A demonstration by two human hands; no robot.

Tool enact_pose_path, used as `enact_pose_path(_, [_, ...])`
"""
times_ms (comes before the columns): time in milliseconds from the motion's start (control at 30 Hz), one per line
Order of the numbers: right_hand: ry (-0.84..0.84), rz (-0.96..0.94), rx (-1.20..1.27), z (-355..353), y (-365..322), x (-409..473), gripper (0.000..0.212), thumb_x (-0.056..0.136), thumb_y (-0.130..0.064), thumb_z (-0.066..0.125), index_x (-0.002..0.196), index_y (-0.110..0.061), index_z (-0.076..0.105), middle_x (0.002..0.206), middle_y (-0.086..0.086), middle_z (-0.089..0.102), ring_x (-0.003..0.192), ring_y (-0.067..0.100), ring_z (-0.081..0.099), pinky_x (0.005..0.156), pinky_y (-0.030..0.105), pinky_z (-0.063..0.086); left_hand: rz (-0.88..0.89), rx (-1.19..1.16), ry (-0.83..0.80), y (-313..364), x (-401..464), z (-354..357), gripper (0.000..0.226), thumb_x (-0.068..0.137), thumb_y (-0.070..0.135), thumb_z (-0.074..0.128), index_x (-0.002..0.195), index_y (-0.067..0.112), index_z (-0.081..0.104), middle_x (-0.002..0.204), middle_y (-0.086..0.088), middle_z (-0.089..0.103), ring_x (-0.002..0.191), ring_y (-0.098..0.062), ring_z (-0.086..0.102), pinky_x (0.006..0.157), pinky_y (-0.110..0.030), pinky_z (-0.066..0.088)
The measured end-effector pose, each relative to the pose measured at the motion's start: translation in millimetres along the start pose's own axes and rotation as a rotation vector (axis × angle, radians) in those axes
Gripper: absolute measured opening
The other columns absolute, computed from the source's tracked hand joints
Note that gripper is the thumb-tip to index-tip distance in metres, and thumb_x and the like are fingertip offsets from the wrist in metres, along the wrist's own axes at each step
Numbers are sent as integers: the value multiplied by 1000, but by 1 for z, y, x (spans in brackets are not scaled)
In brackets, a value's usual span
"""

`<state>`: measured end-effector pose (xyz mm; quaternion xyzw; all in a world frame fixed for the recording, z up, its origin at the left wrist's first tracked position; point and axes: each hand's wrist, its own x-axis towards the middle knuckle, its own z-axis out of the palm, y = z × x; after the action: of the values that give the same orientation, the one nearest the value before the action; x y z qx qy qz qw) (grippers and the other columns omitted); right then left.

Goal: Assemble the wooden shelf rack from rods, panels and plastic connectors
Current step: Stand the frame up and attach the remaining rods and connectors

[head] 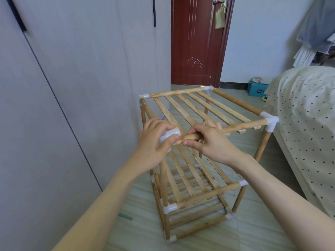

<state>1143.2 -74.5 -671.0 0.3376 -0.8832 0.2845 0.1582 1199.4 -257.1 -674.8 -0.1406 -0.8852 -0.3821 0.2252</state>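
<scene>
White connector (169, 136) half hidden and blurred in gripping left hand (155, 140), right hand (208, 142) clasping front top rod (243, 128) of rack (195, 178), pale tiled floor (262, 232), wardrobe (72, 78), spotted bed (308, 115), red door (194, 42).

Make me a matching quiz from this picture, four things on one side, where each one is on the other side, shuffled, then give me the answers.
Things:
1. white connector
2. front top rod
3. teal box
4. dotted bedspread

Places:
A. on the floor by the far wall, next to the red door
B. gripped in the left hand, at the rod's free end
C. along the right edge of the view, beside the rack
D. gripped by the right hand, its far end in the right corner connector

Pairs: 1-B, 2-D, 3-A, 4-C
</scene>
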Motion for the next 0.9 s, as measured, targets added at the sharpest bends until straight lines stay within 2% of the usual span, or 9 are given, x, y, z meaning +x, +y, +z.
enact_pose_path(100, [-2, 1, 12, -1, 1, 1, 26, 81, -47, 62, 88, -23, 59, 69, -15, 44, 86, 8, 33, 77, 23, 16, -15, -26, 24, -6, -4, -4, 24, 78, 61, 34, 91, 43, 46, 110, 12, 50, 129, -10, 31, 104, -36, 27])
enact_pose_path(167, [2, 7, 13, 0, 2, 1, 26, 81, -48, 62, 88, -23, 59, 70, -15, 44, 86, 8, 32, 77, 23, 16, -11, 55, -9, -6, -2, -7, 29, 78, 60, 33, 91, 39, 48, 107, 10, 52, 126, -15, 36, 102, -40, 30])
enact_pose_path(400, [16, 10, 17, 1, 4, 1, 29, 80, -48, 63, 90, -21, 60, 70, -16, 42, 85, 7, 32, 78, 23, 15, 54, 121, -26, -9, -2, -14, 29, 80, 57, 35, 91, 35, 50, 96, 20, 47, 104, -1, 37, 86, -4, 24])
enact_pose_path(567, [26, 11, -1, 5, 4, 5, 30, 80, -50, 61, 90, -22, 61, 69, -16, 44, 87, 8, 34, 77, 22, 14, 47, 181, 2, -13, -2, -13, 40, 82, 56, 32, 97, 27, 54, 104, 9, 50, 113, -11, 42, 90, -23, 30])
enact_pose_path(633, [33, 17, 9, 7, 3, 6, 29, 80, -50, 62, 90, -23, 61, 69, -17, 44, 87, 7, 32, 77, 23, 15, 12, 181, 69, -13, -5, -8, 46, 83, 55, 35, 104, 22, 59, 112, 9, 45, 113, -8, 40, 88, -20, 30])
enact_pose_path(700, [34, 17, 17, 9, 3, 5, 28, 80, -49, 62, 90, -23, 61, 69, -16, 45, 85, 5, 29, 77, 23, 15, -30, 114, 156, -11, -10, 0, 33, 87, 47, 46, 113, 31, 57, 122, 10, 35, 117, -5, 34, 90, -10, 27])
enact_pose_path(767, [31, 11, 11, 9, 4, 3, 28, 80, -49, 62, 90, -23, 61, 69, -16, 45, 83, 3, 27, 79, 23, 15, -125, -83, 210, -8, -16, 10, 32, 88, 46, 49, 119, 46, 41, 125, 10, 28, 120, -3, 35, 92, -7, 29])
enact_pose_path(833, [33, 8, -1, 8, 6, 1, 29, 80, -48, 62, 91, -22, 61, 71, -16, 46, 82, 2, 27, 80, 23, 16, -306, -375, 228, -1, -22, 17, 47, 82, 63, 43, 123, 43, 28, 121, 10, 37, 107, 9, 46, 82, -4, 40])
enact_pose_path(900, [39, 10, -5, 7, 6, -1, 29, 80, -48, 62, 92, -21, 61, 72, -16, 46, 82, 2, 27, 79, 24, 16, -412, -518, 215, 0, -26, 24, 73, 69, 80, 38, 126, 36, 25, 100, 13, 58, 89, 10, 58, 74, -7, 45])
